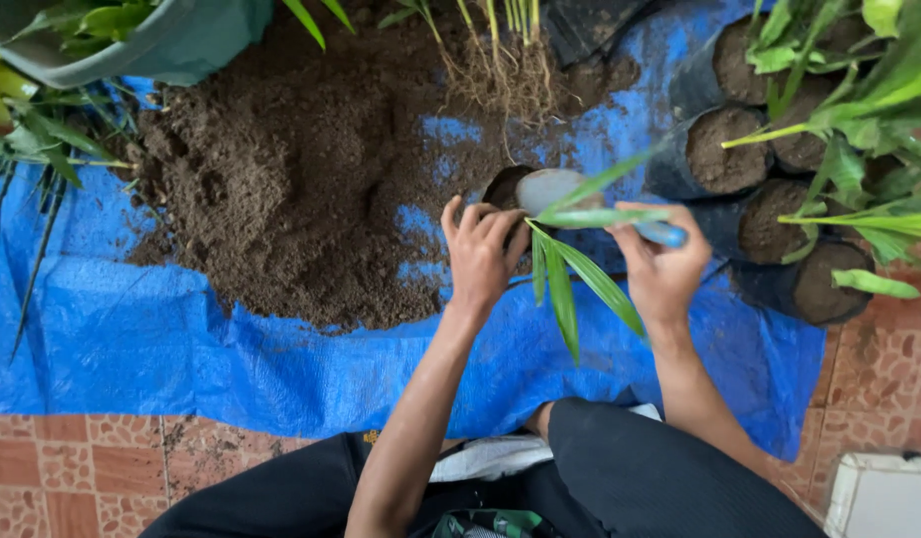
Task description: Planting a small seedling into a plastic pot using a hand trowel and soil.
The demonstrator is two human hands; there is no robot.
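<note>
My left hand (480, 254) grips the rim of a small black grow bag (502, 185) and steadies a green seedling (570, 284) whose long leaves hang toward me. My right hand (661, 267) holds a trowel with a blue handle (662, 234); its grey metal blade (548, 187) rests over the bag's mouth. The bag stands on a blue tarp (131, 339) beside a big heap of brown soil (291, 179). Most of the bag is hidden behind my left hand.
Several filled black bags with seedlings (769, 204) stand at the right. Bare-rooted plants (505, 75) lie at the top centre. A green pot (171, 40) sits top left, a white container (884, 493) bottom right. Patterned tiles (72, 463) border the tarp.
</note>
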